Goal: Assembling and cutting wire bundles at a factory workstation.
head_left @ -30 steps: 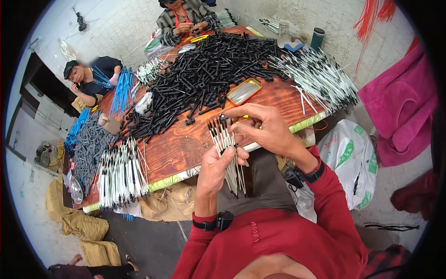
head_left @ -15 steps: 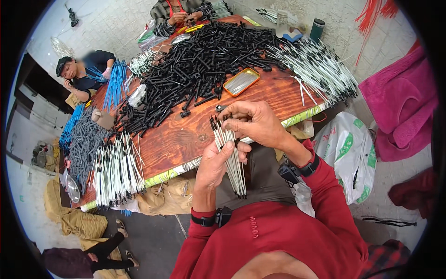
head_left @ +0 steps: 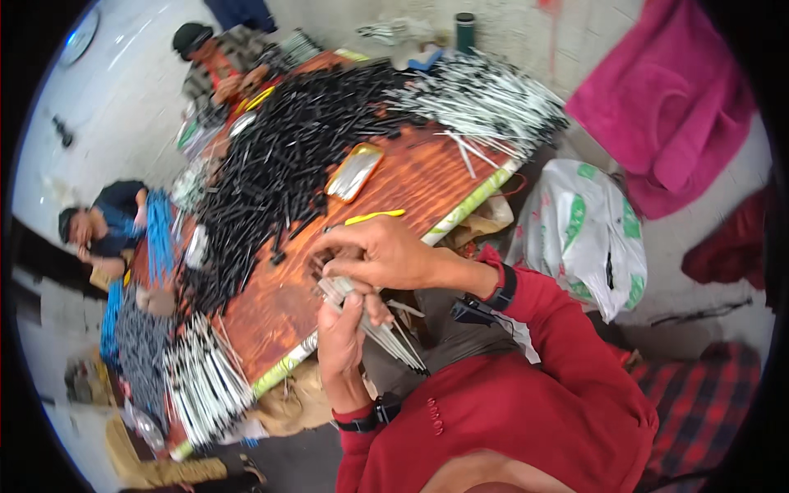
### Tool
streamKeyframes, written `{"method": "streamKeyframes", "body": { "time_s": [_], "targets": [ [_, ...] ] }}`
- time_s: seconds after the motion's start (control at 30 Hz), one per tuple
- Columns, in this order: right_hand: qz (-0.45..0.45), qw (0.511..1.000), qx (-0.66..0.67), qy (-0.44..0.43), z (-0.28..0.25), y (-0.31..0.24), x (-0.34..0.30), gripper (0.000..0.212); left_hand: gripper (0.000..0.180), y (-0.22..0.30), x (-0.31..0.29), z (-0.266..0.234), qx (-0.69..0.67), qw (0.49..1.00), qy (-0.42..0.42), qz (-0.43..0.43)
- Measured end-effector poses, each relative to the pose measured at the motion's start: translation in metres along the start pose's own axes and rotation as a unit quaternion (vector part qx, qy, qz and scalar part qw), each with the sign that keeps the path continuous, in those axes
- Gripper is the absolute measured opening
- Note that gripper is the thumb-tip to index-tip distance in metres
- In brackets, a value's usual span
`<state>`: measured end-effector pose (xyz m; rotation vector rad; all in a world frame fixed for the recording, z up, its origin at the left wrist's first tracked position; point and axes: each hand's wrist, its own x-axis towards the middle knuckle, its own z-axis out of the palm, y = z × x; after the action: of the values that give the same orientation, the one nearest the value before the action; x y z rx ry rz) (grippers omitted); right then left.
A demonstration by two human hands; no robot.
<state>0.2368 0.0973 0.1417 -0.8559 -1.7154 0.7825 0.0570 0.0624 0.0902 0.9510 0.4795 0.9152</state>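
A bundle of thin white rods with dark ends (head_left: 393, 343) is gripped in my left hand (head_left: 340, 335), its lower ends slanting toward my lap. My right hand (head_left: 385, 251) is just above the bundle's upper end. Its thumb and fingers are bent together in a pinch; blur hides what is between them. Just beyond that hand, a yellow strip-like thing (head_left: 374, 217) lies on the wooden table (head_left: 283, 292). A shallow orange-rimmed tin (head_left: 354, 172) with thin pale pieces sits farther back.
Black tubular parts (head_left: 279, 148) form a large heap across the table. White rods lie at far right (head_left: 485, 99) and near left (head_left: 205, 378). Grey parts (head_left: 148, 341) and blue rods (head_left: 160, 238) are left. Two people sit opposite. A white bag (head_left: 575, 222) stands right.
The whole view has turned, so the table sits farther left and tilts more. The rod bundle slants more toward the lower right. Both hands stay close together, and the yellow thing now shows.
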Motion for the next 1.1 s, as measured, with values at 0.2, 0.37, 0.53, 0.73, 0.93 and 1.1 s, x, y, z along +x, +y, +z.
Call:
{"method": "streamKeyframes", "body": {
  "time_s": [0.2, 0.37, 0.53, 0.73, 0.93, 1.1],
  "targets": [
    [0.025, 0.969, -0.177, 0.173, -0.068, 0.070, -0.039, 0.019, 0.018, 0.004, 0.001, -0.019, -0.073, 0.996, 0.029, 0.042],
    [0.158, 0.792, -0.511, 0.296, -0.160, 0.140, -0.090, 0.018, 0.018, 0.011, 0.003, -0.019, -0.067, 0.991, 0.086, 0.080],
    [0.194, 0.780, -0.542, 0.245, -0.188, 0.156, -0.101, 0.019, 0.019, 0.008, 0.008, -0.015, -0.062, 0.993, 0.074, 0.065],
    [0.265, 0.830, -0.455, 0.182, -0.195, 0.152, -0.089, 0.024, 0.020, 0.013, 0.002, -0.016, -0.051, 0.995, 0.066, 0.053],
    [0.209, 0.697, -0.628, 0.274, -0.212, 0.168, -0.108, 0.022, 0.020, 0.012, 0.002, -0.017, -0.048, 0.995, 0.077, 0.051],
    [0.290, 0.833, -0.406, 0.239, -0.228, 0.182, -0.115, 0.018, 0.019, 0.008, 0.007, -0.010, -0.055, 0.994, 0.077, 0.052]
  ]
}}
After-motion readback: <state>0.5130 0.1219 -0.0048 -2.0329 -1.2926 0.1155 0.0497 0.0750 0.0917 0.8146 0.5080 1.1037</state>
